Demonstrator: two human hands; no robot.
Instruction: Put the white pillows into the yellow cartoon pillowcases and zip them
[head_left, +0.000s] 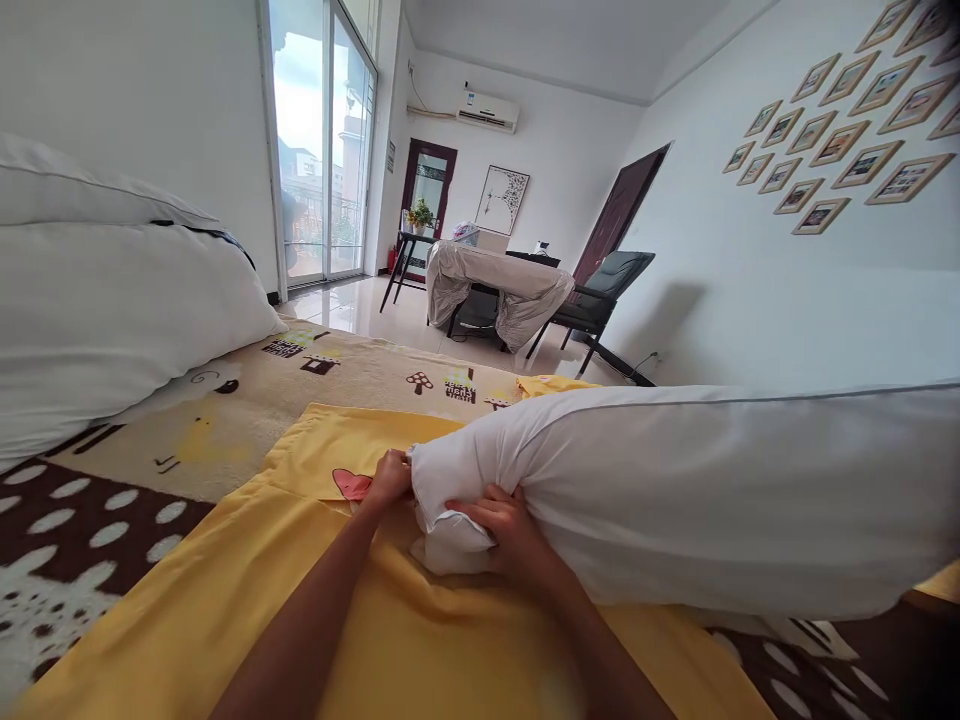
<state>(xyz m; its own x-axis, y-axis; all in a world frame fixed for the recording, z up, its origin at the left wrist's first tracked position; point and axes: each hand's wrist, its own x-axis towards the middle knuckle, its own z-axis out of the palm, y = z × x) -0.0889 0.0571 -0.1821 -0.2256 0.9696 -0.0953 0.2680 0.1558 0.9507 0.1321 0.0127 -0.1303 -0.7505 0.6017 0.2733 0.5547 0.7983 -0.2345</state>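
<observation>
"What is seen at the left?"

"Stacked pillows [127, 310] are set on a patterned blanket [247, 400]. To their right, a yellow cloth [420, 640] is spread over the blanket, and a pink printed patch [351, 484] is shown on it, just left of the hands."

"How is the left hand [391, 476] posed?"

"The forearm is slanted from the near left edge up toward the far right. The fingers are curled tightly, and the far corner at the left end of the white pillow [720, 490] is pinched in that grip. The thumb cannot be made out."

"And the right hand [511, 525]?"

"It is placed nearer and a little to the right, with the forearm slanted from the near right toward the far left. The back of the hand is turned up, the fingers are bent over the pillow's bunched end, and a fold is pinched in the grip."

"Where is the pillow itself?"

"It is laid over the yellow cloth and stretched out to the right edge; its left end is gathered into creases between and beside the hands."
</observation>
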